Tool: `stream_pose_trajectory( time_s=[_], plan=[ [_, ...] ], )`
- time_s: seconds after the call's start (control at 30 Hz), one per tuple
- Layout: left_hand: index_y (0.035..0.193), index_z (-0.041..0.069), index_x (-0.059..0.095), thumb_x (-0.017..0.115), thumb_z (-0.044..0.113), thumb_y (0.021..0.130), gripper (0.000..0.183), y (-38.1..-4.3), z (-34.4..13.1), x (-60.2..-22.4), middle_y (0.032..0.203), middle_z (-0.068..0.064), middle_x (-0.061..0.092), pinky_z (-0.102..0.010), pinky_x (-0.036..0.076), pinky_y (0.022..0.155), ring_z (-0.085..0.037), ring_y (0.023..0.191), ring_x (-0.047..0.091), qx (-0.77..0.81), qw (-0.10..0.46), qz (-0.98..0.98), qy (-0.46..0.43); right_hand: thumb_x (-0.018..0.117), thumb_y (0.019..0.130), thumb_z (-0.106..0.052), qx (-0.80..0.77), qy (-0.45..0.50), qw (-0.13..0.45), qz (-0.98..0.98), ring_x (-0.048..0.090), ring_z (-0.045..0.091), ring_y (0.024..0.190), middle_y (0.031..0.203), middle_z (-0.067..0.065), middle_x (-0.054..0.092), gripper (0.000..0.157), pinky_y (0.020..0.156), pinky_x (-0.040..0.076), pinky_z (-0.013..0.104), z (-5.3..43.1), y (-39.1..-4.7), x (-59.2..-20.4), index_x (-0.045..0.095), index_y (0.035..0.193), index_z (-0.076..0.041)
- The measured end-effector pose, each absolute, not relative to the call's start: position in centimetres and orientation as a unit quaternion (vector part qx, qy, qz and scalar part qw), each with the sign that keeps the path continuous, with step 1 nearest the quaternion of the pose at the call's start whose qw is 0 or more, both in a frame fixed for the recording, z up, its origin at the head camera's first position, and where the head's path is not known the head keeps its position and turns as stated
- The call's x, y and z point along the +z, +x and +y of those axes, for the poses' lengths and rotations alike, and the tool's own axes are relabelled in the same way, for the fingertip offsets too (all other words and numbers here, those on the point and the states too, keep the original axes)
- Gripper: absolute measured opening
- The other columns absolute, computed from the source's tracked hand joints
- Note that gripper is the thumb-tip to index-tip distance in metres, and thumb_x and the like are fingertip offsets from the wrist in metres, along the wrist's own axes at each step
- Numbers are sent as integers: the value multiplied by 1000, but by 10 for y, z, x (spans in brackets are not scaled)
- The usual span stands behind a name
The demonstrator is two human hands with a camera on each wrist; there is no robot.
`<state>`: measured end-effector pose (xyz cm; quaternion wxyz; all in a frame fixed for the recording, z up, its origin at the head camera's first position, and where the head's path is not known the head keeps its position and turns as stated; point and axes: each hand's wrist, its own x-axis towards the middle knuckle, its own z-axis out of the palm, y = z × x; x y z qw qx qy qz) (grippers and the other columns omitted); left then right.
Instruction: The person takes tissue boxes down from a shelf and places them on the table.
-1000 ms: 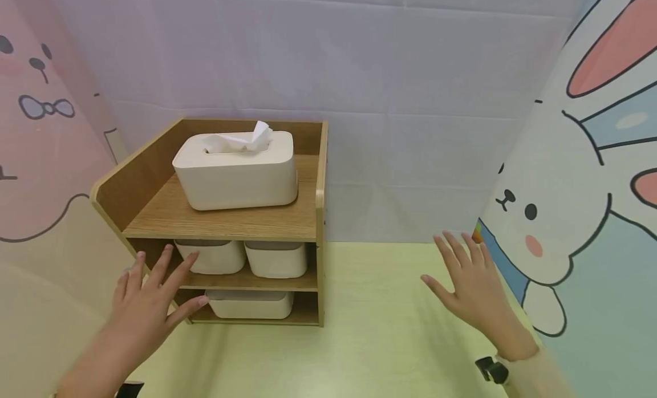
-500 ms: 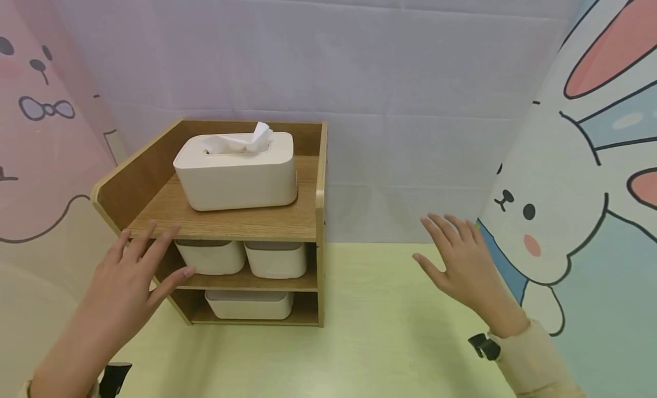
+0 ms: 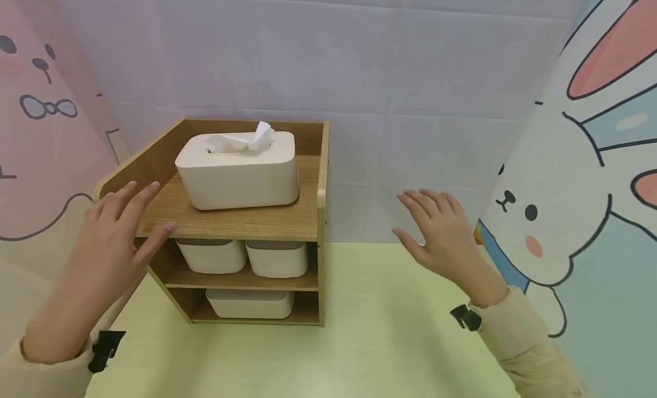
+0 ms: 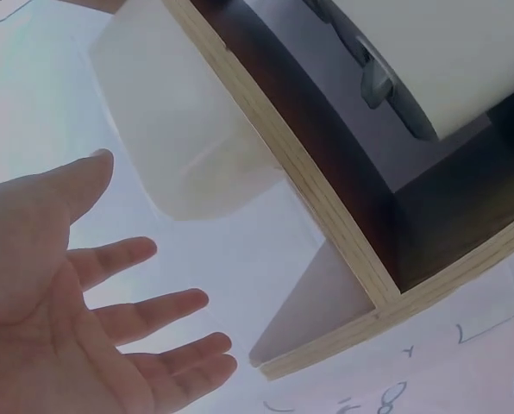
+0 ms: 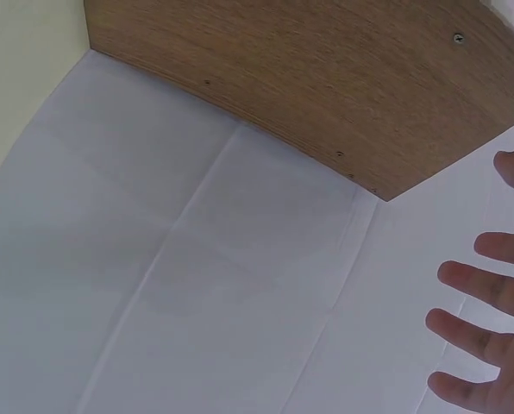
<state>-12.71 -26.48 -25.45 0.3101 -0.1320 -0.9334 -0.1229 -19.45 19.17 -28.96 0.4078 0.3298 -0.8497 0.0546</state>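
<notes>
A white tissue box (image 3: 238, 181) with a tissue (image 3: 251, 140) poking out of its slot stands on the top board of a wooden shelf (image 3: 267, 230). My left hand (image 3: 113, 235), fingers spread, hovers before the shelf's left front edge and holds nothing. In the left wrist view the palm of that left hand (image 4: 59, 310) faces the shelf, with a gap between. To the right of the shelf my right hand (image 3: 438, 232) is raised over the table, its fingers straight and nothing in it. The right wrist view shows its fingertips (image 5: 473, 332) apart from the shelf's side panel (image 5: 300, 78).
Two white bins, a left one (image 3: 213, 256) and a right one (image 3: 277, 260), sit on the middle shelf level. A wider white bin (image 3: 250, 304) is on the bottom level. The pale table (image 3: 359, 329) meets a white cloth backdrop (image 3: 410, 101); a rabbit-print sheet (image 3: 554, 215) hangs at right.
Both hands have risen and gone farther forward. The left hand has moved up and left, and the right hand up and left toward the shelf. Tissue box and bins stay put.
</notes>
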Motion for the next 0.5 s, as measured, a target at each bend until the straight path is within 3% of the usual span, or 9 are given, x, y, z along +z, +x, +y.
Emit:
stream_pose_trajectory(
  time_s=[0.5],
  plan=[
    [134,4,40,58,19,86,53,-164,-282,-231,129,-35,40,-69,26,89,-57,114,34,-106,338,-930,-96,47,90,-41,74,378,401,-831,50,35,110,120,14,58,50,94,37,52,155,-215,-249,53,124,-5]
  ],
)
